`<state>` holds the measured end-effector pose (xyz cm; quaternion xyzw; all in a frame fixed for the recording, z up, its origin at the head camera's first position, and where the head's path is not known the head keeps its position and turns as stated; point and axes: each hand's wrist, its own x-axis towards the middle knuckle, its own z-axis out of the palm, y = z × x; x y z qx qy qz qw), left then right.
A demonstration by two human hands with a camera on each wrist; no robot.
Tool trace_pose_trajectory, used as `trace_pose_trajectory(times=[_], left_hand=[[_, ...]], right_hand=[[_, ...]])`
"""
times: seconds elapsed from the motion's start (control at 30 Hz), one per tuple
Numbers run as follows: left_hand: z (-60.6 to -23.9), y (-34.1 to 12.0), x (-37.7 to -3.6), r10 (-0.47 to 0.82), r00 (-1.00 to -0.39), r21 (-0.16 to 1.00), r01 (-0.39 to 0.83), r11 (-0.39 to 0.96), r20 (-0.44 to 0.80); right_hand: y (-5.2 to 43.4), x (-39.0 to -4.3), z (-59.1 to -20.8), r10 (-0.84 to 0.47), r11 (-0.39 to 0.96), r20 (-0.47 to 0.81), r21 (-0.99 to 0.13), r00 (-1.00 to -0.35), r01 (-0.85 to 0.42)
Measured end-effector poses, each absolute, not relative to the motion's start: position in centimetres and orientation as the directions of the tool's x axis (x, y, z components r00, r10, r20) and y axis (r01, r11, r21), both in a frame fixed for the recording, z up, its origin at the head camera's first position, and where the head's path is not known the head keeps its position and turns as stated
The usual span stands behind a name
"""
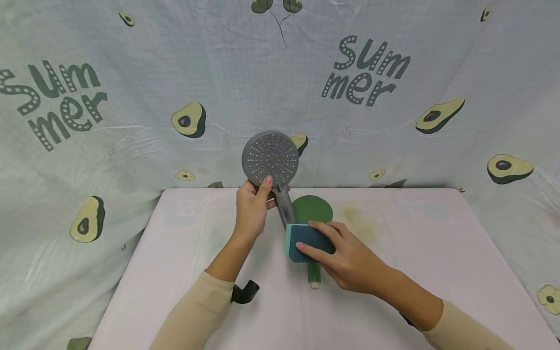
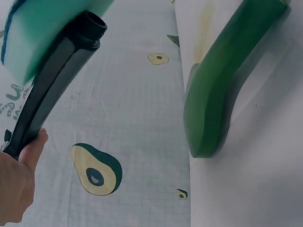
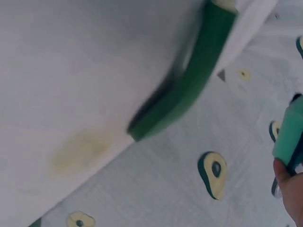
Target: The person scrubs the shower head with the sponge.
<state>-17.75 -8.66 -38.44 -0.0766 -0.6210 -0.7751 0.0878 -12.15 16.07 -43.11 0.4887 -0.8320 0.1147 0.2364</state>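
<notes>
At frame centre the left hand (image 1: 252, 206) grips a grey shower head (image 1: 270, 159) at its neck, spray face upright, while the right hand (image 1: 345, 255) clasps a teal sponge (image 1: 306, 241) against the dark handle (image 2: 52, 80). Judged from this, steady strokes along the handle suit best — neck held firm. The perforated disc looks hard and matte; a glossy green shower head (image 2: 222, 90) lies beneath on the white table (image 1: 437, 253).

Even, soft light, faint shadows.
Edges are bowed in the head view; the right wrist view is blurred.
</notes>
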Motion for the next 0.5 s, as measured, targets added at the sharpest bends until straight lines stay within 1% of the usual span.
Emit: trace_pose_trajectory(times=[0.07,0.13,0.23,0.37,0.5], left_hand=[[-38.4,-8.7,-17.9,-0.047,-0.972,0.948,0.234,-0.215,0.229],[-38.4,-8.8,-17.9,-0.045,-0.973,0.948,0.232,-0.22,0.227],[-38.3,-8.6,-17.8,-0.022,-0.977,0.953,0.214,-0.213,0.214],[-38.3,-8.3,-17.6,0.019,-0.985,0.966,0.167,-0.197,0.174],[-38.6,-8.1,-17.5,0.037,-0.988,0.968,0.137,-0.21,0.148]], right_hand=[[16.0,-12.1,-43.4,-0.763,0.495,0.504,0.053,-0.405,-0.867],[15.9,-12.4,-43.4,-0.75,0.512,0.512,0.048,-0.419,-0.858],[15.4,-13.4,-42.8,-0.709,0.548,0.539,0.017,-0.454,-0.836],[15.0,-15.3,-41.8,-0.613,0.611,0.606,-0.044,-0.507,-0.79],[14.9,-16.9,-40.8,-0.539,0.644,0.681,-0.047,-0.496,-0.764]])
